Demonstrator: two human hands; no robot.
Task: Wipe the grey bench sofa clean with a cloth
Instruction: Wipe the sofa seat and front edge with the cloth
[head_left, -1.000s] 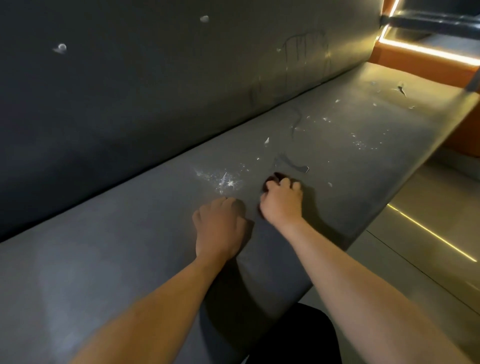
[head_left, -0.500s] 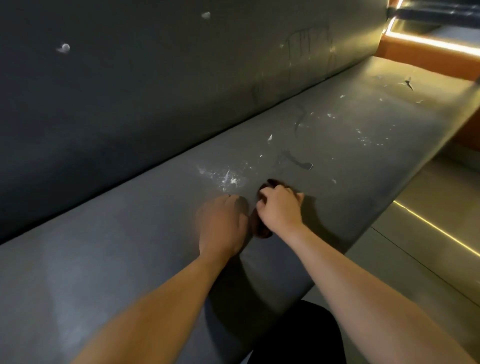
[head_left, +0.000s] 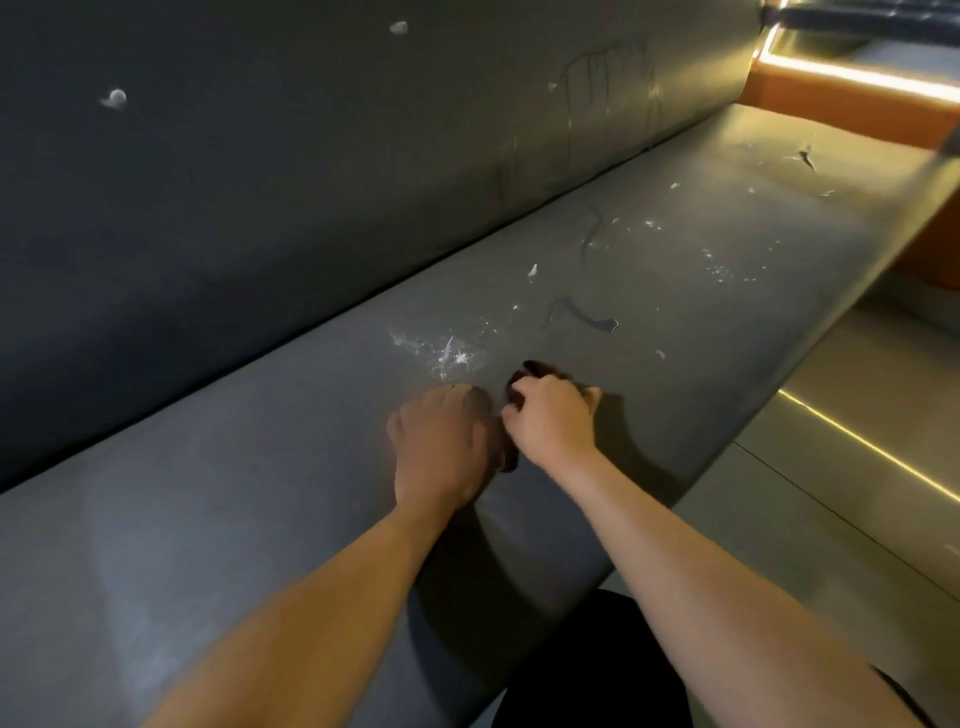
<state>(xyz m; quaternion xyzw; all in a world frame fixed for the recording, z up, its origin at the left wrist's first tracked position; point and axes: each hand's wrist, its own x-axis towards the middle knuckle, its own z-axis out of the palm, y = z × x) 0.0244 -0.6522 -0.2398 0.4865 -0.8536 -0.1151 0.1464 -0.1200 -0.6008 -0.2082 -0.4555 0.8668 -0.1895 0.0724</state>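
cloth (head_left: 537, 370) in tightly curled right hand (head_left: 553, 421)

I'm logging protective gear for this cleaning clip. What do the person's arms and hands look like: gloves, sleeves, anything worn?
The left hand and right hand are bare, no gloves. Both forearms are bare to the frame edge: no sleeve, watch or bracelet shows.

No text, label, brand or number can be read; dark scribbled marks (head_left: 610, 83) on the backrest (head_left: 311, 182) of the grey bench sofa (head_left: 249, 499) form no legible letters.
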